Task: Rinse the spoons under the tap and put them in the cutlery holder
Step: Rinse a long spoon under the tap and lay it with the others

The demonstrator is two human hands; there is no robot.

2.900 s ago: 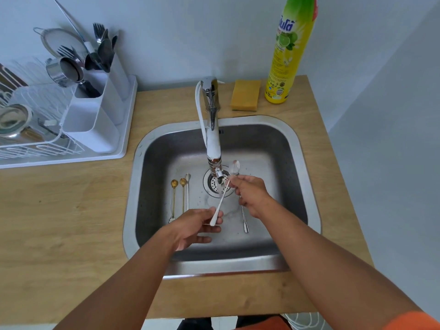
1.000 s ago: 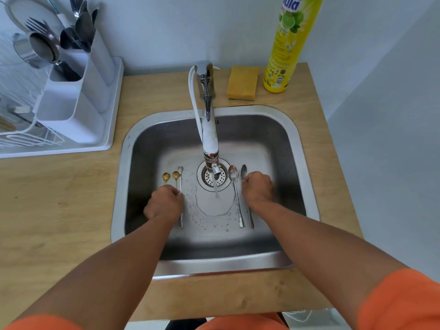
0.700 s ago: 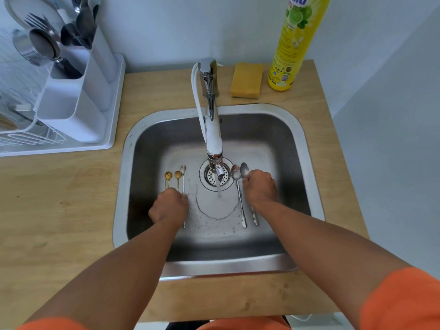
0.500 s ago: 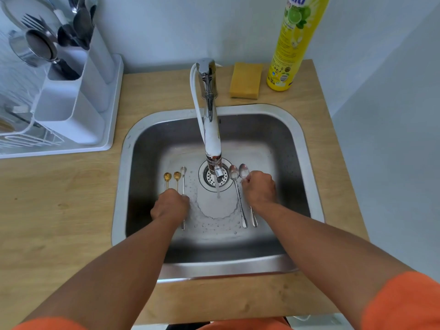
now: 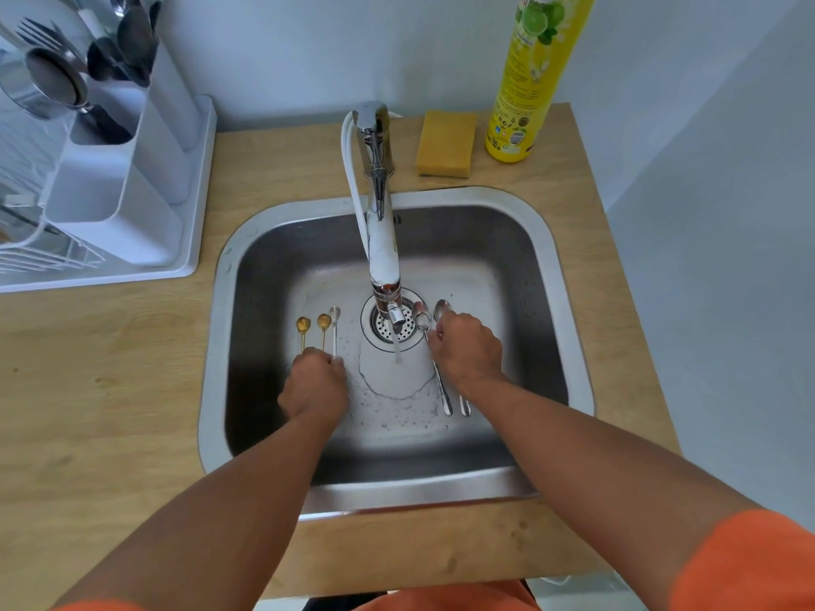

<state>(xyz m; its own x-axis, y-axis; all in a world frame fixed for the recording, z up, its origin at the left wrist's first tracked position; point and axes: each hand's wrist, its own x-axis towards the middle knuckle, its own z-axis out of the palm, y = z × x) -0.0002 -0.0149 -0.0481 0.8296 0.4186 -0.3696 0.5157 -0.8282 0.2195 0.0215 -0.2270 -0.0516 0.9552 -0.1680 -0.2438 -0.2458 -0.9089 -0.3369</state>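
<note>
Water runs from the tap [image 5: 383, 258] into the steel sink [image 5: 211, 390]. Left of the drain lie two gold spoons [image 5: 303, 325] and a thin silver spoon [image 5: 334, 314], side by side. My left hand [image 5: 314, 388] is curled over their handles. Right of the drain lie two larger silver spoons [image 5: 421, 319], their handle ends showing below my right hand [image 5: 467, 350]. My right hand's fingers are closed on their necks; the left spoon's bowl leans toward the drain. The white cutlery holder [image 5: 110, 205], with forks and spoons in its back compartment, stands far left on the counter.
A yellow sponge [image 5: 446, 143] and a tall yellow dish soap bottle [image 5: 529, 81] stand behind the sink. The holder sits on a white drying rack tray [image 5: 196, 213] with a steel cup [image 5: 48, 81]. The wooden counter [image 5: 110, 390] ends at the right by a grey wall.
Earlier both hands held one spoon under the tap. Now two silver spoons lie right of the drain and my hands rest on the two spoon groups. The left silver spoon has tilted toward the drain.
</note>
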